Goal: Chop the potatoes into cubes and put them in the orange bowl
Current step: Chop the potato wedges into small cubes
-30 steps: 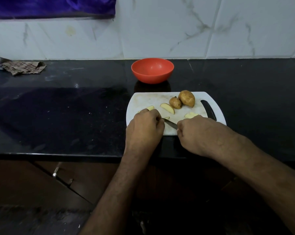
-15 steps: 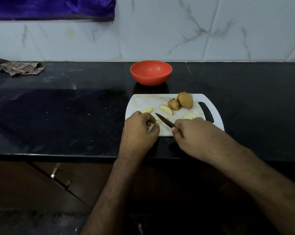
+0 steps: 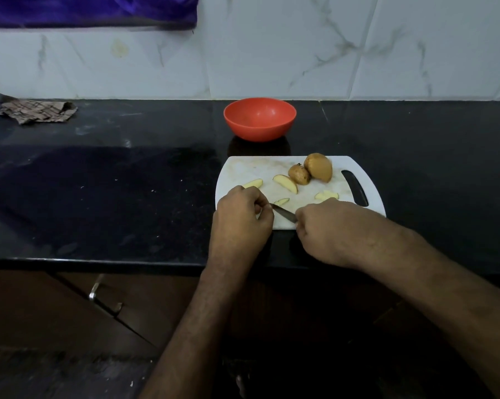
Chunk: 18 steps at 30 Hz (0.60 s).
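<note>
A white cutting board point(image 3: 251, 168) lies on the black counter. At its back stand a small potato point(image 3: 299, 174) and a larger potato half point(image 3: 318, 167). Several pale wedges lie around: one at the left point(image 3: 254, 183), one in the middle point(image 3: 285, 183), a small one near the blade point(image 3: 281, 201), and pieces at the right point(image 3: 325, 194). My right hand point(image 3: 326, 228) grips a knife point(image 3: 283, 212) whose blade points left. My left hand point(image 3: 241, 217) has curled fingers at the blade tip, pinching a potato piece that is mostly hidden. The orange bowl point(image 3: 259, 118) stands behind the board.
A crumpled checked cloth point(image 3: 35, 111) lies at the far left of the counter point(image 3: 113, 182), against the marble-tiled wall. A drawer handle point(image 3: 104, 300) shows below the counter's front edge. Purple fabric hangs at the top left.
The knife blade dropped from a raised tilt back down toward the board by my left fingers. A small wedge now lies exposed just above the blade.
</note>
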Each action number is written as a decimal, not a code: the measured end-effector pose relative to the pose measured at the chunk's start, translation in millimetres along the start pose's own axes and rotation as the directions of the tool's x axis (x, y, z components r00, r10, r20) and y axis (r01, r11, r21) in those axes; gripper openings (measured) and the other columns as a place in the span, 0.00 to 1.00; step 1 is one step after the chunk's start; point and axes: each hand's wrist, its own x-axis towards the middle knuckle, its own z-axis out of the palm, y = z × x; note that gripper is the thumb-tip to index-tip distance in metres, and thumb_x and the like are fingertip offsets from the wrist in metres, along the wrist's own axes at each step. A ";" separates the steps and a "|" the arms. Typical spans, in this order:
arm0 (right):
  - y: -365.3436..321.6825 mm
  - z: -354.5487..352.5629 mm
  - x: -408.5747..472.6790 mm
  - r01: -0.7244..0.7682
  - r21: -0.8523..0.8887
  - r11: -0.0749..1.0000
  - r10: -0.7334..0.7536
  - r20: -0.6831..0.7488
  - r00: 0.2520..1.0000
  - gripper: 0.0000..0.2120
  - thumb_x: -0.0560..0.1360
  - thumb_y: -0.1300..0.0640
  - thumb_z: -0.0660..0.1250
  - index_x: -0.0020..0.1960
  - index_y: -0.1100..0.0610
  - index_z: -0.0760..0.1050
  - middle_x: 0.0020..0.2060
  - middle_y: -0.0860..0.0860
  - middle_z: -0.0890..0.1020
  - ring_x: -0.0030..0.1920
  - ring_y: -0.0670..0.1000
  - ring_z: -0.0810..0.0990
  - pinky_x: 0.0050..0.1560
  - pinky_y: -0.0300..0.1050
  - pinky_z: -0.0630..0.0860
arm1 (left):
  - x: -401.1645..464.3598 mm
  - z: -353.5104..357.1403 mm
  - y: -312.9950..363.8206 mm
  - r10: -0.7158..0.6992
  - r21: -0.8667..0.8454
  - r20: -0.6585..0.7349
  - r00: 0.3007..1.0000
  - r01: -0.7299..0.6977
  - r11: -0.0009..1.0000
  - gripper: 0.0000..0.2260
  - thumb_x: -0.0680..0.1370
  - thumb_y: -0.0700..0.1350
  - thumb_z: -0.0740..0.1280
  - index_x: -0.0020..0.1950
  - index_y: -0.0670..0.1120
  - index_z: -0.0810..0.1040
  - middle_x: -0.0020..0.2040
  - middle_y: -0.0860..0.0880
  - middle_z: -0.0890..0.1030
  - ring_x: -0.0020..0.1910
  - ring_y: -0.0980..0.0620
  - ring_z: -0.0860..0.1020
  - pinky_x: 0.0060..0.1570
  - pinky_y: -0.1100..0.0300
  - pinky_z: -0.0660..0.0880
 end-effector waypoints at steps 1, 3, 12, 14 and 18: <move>4.2 -2.7 -4.5 0.007 -0.001 1.000 -0.007 0.022 1.000 0.09 0.83 0.49 0.54 0.55 0.49 0.71 0.39 0.49 0.69 0.47 0.54 0.73 0.50 0.51 0.74 | -0.6 -0.3 -0.1 -0.004 0.003 -0.009 1.000 0.004 1.000 0.03 0.77 0.44 0.69 0.44 0.48 0.81 0.42 0.54 0.76 0.40 0.56 0.76 0.44 0.54 0.78; 14.3 -8.0 -15.8 0.026 0.011 1.000 -0.026 0.055 0.998 0.10 0.84 0.47 0.54 0.48 0.48 0.69 0.41 0.49 0.74 0.44 0.50 0.74 0.44 0.47 0.72 | -1.1 -0.4 -0.7 -0.021 -0.006 -0.025 0.999 0.021 1.000 0.03 0.77 0.43 0.68 0.45 0.48 0.81 0.43 0.53 0.76 0.40 0.55 0.76 0.45 0.54 0.79; 21.1 2.4 10.6 0.231 0.335 0.913 -0.047 -0.477 0.877 0.04 0.78 0.50 0.70 0.49 0.47 0.75 0.42 0.43 0.78 0.44 0.45 0.78 0.44 0.47 0.76 | 0.7 -1.2 -1.8 0.051 -0.011 0.072 0.996 -0.050 0.999 0.11 0.78 0.48 0.70 0.59 0.47 0.82 0.53 0.54 0.76 0.48 0.56 0.76 0.51 0.57 0.77; 11.4 7.4 30.1 0.288 0.360 0.887 -0.092 -0.475 0.875 0.08 0.76 0.54 0.71 0.52 0.44 0.75 0.47 0.43 0.78 0.48 0.47 0.79 0.49 0.52 0.79 | 1.8 -1.4 -1.9 0.061 0.006 0.077 0.995 -0.061 0.998 0.10 0.79 0.48 0.70 0.58 0.47 0.82 0.53 0.53 0.76 0.48 0.55 0.75 0.50 0.59 0.74; 5.4 20.1 50.1 0.273 0.418 0.867 -0.037 -0.492 0.870 0.10 0.76 0.53 0.71 0.54 0.40 0.77 0.45 0.43 0.79 0.48 0.48 0.80 0.48 0.54 0.80 | 3.6 -1.5 3.2 0.071 0.054 0.087 0.994 -0.076 0.996 0.07 0.80 0.45 0.68 0.55 0.46 0.83 0.50 0.49 0.76 0.47 0.50 0.76 0.47 0.56 0.72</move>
